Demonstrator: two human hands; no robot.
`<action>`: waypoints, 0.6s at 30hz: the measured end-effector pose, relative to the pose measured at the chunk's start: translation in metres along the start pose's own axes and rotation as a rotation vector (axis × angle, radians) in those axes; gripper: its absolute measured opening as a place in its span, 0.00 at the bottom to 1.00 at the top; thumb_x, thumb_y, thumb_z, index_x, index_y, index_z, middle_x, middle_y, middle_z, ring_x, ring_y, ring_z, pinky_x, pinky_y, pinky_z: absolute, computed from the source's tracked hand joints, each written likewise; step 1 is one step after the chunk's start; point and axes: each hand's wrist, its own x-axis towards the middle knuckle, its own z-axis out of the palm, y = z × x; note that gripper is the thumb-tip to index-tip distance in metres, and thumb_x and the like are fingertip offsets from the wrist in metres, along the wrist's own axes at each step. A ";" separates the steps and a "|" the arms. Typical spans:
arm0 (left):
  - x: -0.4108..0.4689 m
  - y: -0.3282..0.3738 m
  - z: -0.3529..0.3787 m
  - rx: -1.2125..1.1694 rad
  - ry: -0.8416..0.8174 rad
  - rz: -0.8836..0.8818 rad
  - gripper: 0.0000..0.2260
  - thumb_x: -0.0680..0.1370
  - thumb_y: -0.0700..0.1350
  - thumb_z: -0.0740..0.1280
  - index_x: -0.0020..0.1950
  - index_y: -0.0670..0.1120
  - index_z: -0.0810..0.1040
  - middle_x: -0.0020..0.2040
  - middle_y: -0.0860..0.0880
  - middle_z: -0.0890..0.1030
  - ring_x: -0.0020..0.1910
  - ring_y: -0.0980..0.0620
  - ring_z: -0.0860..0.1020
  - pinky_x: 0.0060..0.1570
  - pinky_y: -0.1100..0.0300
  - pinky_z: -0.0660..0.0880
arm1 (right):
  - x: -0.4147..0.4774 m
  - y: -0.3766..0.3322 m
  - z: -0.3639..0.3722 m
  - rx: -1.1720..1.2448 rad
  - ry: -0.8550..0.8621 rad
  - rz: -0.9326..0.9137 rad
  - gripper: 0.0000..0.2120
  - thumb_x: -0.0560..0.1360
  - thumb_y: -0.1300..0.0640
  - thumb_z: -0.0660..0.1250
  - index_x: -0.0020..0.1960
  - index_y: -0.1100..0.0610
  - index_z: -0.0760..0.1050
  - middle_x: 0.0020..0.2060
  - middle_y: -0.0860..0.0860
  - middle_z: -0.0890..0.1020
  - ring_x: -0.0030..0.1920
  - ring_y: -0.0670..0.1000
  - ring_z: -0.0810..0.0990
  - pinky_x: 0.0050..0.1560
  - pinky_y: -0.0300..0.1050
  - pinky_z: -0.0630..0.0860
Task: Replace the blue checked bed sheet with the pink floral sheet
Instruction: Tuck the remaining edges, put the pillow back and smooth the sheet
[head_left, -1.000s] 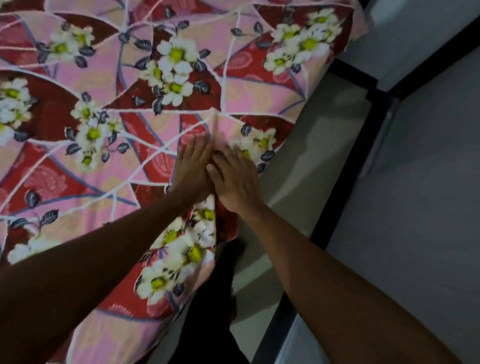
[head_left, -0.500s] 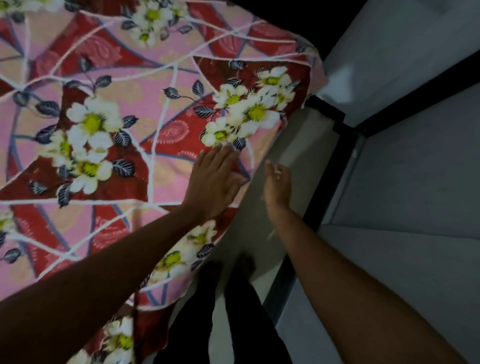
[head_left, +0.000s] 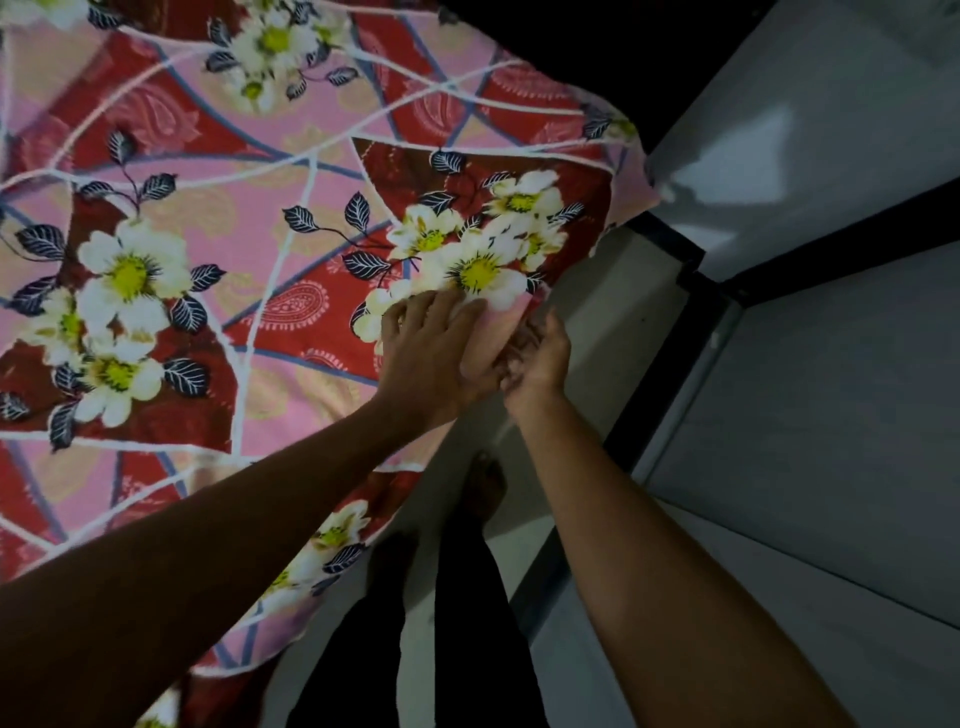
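Observation:
The pink floral sheet (head_left: 270, 291), red and pink with white flowers, covers the bed across the left and top of the view. Its edge hangs over the bed's right side. My left hand (head_left: 426, 358) lies on the sheet near that edge, fingers spread flat on the white flowers. My right hand (head_left: 537, 358) is just beside it, fingers curled around a fold of the sheet's edge. The blue checked sheet is not in view.
A narrow strip of pale floor (head_left: 587, 332) runs between the bed and a white wall (head_left: 831, 395) with dark trim (head_left: 670, 364). My legs in dark trousers (head_left: 457, 623) and a bare foot (head_left: 485, 486) stand in that strip.
Both hands have moved along the bed edge toward the far corner. My right hand, free beside the bed half a second ago, now grips the sheet's edge next to my left hand.

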 end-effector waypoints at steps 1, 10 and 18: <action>0.004 0.002 -0.001 -0.010 0.016 -0.021 0.40 0.70 0.74 0.58 0.73 0.50 0.68 0.73 0.44 0.70 0.70 0.39 0.66 0.67 0.40 0.62 | 0.005 -0.005 0.002 0.038 -0.024 0.015 0.22 0.83 0.41 0.57 0.56 0.57 0.80 0.43 0.53 0.85 0.31 0.47 0.82 0.26 0.37 0.74; 0.020 0.007 -0.011 -0.137 0.054 0.001 0.29 0.74 0.67 0.60 0.67 0.49 0.75 0.64 0.46 0.75 0.62 0.42 0.72 0.56 0.47 0.67 | 0.022 -0.032 -0.016 -0.115 0.155 -0.138 0.11 0.81 0.55 0.62 0.58 0.61 0.76 0.49 0.61 0.83 0.49 0.61 0.85 0.44 0.52 0.83; 0.022 0.018 -0.010 0.094 -0.156 0.381 0.29 0.79 0.61 0.55 0.77 0.49 0.67 0.78 0.43 0.64 0.78 0.41 0.60 0.73 0.37 0.55 | 0.048 -0.055 -0.029 -0.680 0.272 -0.378 0.12 0.84 0.51 0.60 0.58 0.60 0.73 0.51 0.59 0.81 0.48 0.57 0.82 0.43 0.44 0.76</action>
